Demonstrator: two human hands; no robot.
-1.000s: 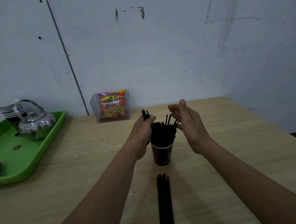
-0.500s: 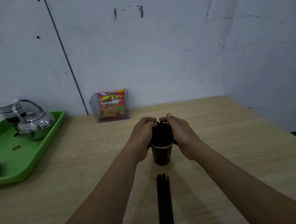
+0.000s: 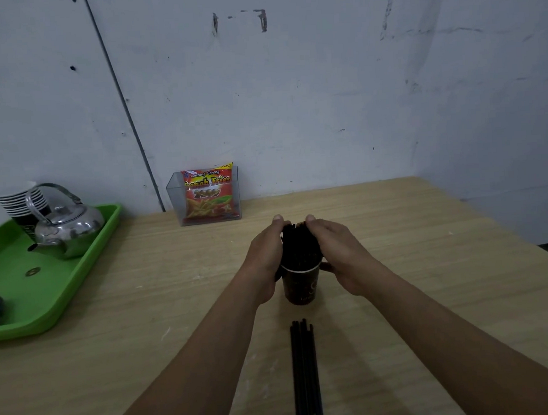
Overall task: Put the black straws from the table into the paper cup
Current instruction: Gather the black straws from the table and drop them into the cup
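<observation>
Two hands met around one bundle in the head view. Our left hand and right hand cupped the standing black straws from either side, palms curved inward and fingers loosely bent, pressed against the bundle without closing into fists. Those straws stood upright in the paper cup, their tops rising well above its rim, and the cup sat on the wooden table just in front of us. We could not tell whether the lower fingers also touched the cup wall. Nearer to us, a second batch of black straws on the table lay flat in a tight row, pointing toward the cup and apart from it.

We judged that the step in hand was gathering and steadying the straws already in the cup, with the task partly done. The next move would call for letting go, reaching back to the lying batch, pinching it together, tipping it upright and feeding it into what little room the cup had left, without knocking the light cup over.

At far left stood a green tray with a metal kettle.
</observation>
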